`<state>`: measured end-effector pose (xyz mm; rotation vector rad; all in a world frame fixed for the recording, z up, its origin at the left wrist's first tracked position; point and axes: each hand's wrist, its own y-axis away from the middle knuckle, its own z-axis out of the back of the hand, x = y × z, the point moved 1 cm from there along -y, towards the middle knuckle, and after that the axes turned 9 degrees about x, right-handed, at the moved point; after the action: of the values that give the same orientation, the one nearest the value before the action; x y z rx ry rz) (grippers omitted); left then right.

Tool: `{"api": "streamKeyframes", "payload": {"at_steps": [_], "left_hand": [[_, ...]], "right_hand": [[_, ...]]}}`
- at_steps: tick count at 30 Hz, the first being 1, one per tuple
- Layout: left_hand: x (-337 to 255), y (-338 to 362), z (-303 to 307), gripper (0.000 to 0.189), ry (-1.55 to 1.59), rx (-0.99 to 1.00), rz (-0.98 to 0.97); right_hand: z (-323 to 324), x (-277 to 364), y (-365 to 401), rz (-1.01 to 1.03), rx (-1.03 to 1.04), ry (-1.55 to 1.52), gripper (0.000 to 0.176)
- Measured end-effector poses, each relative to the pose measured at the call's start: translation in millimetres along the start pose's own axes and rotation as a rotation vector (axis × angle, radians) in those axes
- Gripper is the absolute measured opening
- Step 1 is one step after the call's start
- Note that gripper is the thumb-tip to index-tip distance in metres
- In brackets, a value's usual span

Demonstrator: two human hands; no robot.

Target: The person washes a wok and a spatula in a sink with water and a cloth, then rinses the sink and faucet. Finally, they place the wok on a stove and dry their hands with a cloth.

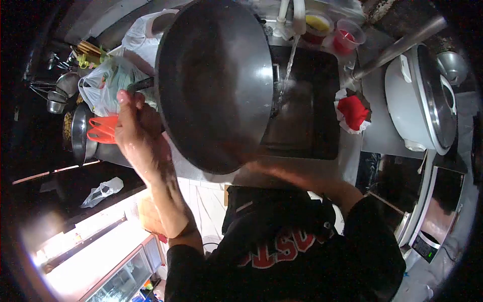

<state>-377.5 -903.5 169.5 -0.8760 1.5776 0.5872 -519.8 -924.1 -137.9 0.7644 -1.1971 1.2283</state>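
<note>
A large dark wok (pixel 211 85) is held up and tilted over the counter, its broad round face towards me. My left hand (pixel 138 133) is closed around the wok's dark handle (pixel 142 84) at its left side. A small loop handle (pixel 276 73) sticks out on the opposite rim. My right hand (pixel 247 162) is at the wok's lower edge, smeared by motion, so its fingers cannot be made out. Right of the wok, water runs from a faucet (pixel 299 20) into a dark sink (pixel 322 146).
A red cloth-like bundle (pixel 353 112) lies right of the sink. Two plastic tubs, one yellow inside (pixel 318 22) and one red (pixel 347 38), stand behind it. A white cooker with a lid (pixel 407 100) is at the right. Plastic bags (pixel 108 83) crowd the left.
</note>
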Motion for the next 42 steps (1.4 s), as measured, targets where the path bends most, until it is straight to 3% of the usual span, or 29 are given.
{"api": "streamKeyframes", "payload": {"at_steps": [1,3,7,8,9,10,11,13,14,16,17,19,20,22,24,26,27,29,30,31,32,33,35,36,38,39,41,42], "left_hand": [[-3.8,1.4,1.8,0.034,0.049,0.041,-0.014],[-11.2,2.0,7.0,0.033,0.014,0.039,-0.054],[-32.6,4.3,10.8,0.030,-0.083,-0.026,-0.191],[-38.3,2.8,16.8,0.030,-0.087,-0.023,-0.215],[-44.0,-1.8,25.4,0.028,0.017,0.042,-0.193],[-53.0,1.9,17.3,0.026,-0.012,-0.056,-0.211],[-59.2,1.8,18.0,0.026,-0.024,-0.088,-0.226],[-71.4,-1.8,30.1,0.026,0.033,-0.094,-0.217],[-78.9,-5.5,42.7,0.029,-0.040,-0.063,-0.282],[-90.1,-0.2,35.1,0.033,-0.055,-0.222,-0.350],[-97.6,-7.5,64.7,0.036,-0.101,-0.055,-0.333],[-108.1,-4.0,66.9,0.038,-0.121,-0.296,-0.364],[-112.9,-6.6,76.0,0.039,-0.166,-0.404,-0.384],[-119.9,-4.0,75.2,0.039,-0.211,-0.407,-0.422],[-126.3,-1.7,81.4,0.039,-0.258,-0.413,-0.461],[-133.1,-6.9,94.6,0.040,-0.298,-0.356,-0.495],[-130.7,-5.7,85.7,0.040,-0.300,-0.352,-0.499],[-121.2,1.6,68.2,0.042,-0.412,-0.432,-0.598],[-119.7,2.2,71.0,0.042,-0.413,-0.433,-0.599],[-118.3,2.1,75.0,0.041,-0.339,-0.355,-0.528],[-117.5,1.4,76.4,0.040,-0.263,-0.277,-0.459],[-114.9,2.2,62.3,0.040,-0.259,-0.277,-0.464],[-105.0,5.7,35.1,0.033,-0.170,-0.417,-0.351],[-96.9,4.6,47.6,0.034,-0.002,-0.060,-0.246],[-81.4,1.8,45.0,0.027,-0.160,-0.104,-0.251],[-73.0,4.4,19.3,0.021,-0.104,-0.183,-0.206],[-58.7,3.1,-1.3,0.020,-0.062,-0.215,-0.136],[-48.4,0.9,-2.2,0.020,-0.077,-0.188,-0.128]], "right_hand": [[33.0,-33.7,16.4,-0.162,0.152,0.774,0.039],[102.9,-69.4,26.2,-0.401,-0.095,0.205,0.037],[200.4,-52.3,-2.9,-0.285,-0.508,-0.945,0.012],[210.1,-64.6,-14.8,-0.285,-0.509,-0.947,0.012],[219.4,-81.9,-26.0,-0.113,-0.569,-0.435,0.017],[221.5,-89.4,-30.5,0.057,-0.599,0.079,0.023],[223.5,-82.4,-31.5,0.055,-0.600,0.075,0.023],[236.0,-44.8,-37.5,0.018,-0.622,0.965,0.022],[239.0,-32.4,-40.0,0.013,-0.624,0.963,0.022],[242.8,-12.0,-43.4,0.069,-0.686,0.502,0.018],[244.3,-2.5,-46.1,0.097,-0.711,0.271,0.016],[244.4,14.8,-51.8,0.152,-0.742,-0.193,0.012],[237.9,29.0,-51.0,0.148,-0.743,-0.197,0.012],[212.0,58.2,-45.5,-0.173,-0.715,0.192,0.015],[148.3,-0.9,-42.2,0.030,-0.525,-0.447,0.014],[105.3,-13.8,-29.1,-0.665,0.357,-0.023,0.015],[103.5,-18.3,-26.7,-0.660,0.353,-0.025,0.015],[114.1,-29.3,-12.1,-0.558,-0.197,-0.211,0.016],[128.0,-47.8,-9.8,-0.680,-0.362,-0.400,0.017],[149.3,-93.2,3.4,-0.260,-0.248,-1.227,0.021],[169.4,-82.0,-0.7,-0.473,-0.473,-0.925,0.025],[187.3,-84.4,-0.6,-0.281,-0.517,-0.991,0.027],[220.5,-85.0,-12.4,-0.196,-0.420,-0.115,0.024],[225.8,-84.9,-18.6,-0.189,-0.418,-0.114,0.024],[234.2,-86.1,-27.7,-0.146,-0.725,-0.640,0.022],[235.4,-75.2,-30.8,-0.140,-0.724,-0.640,0.022],[230.0,-45.5,-41.1,-0.005,-0.753,-1.317,0.021],[225.7,-44.3,-51.6,-0.105,-0.509,-0.739,0.022]]}}
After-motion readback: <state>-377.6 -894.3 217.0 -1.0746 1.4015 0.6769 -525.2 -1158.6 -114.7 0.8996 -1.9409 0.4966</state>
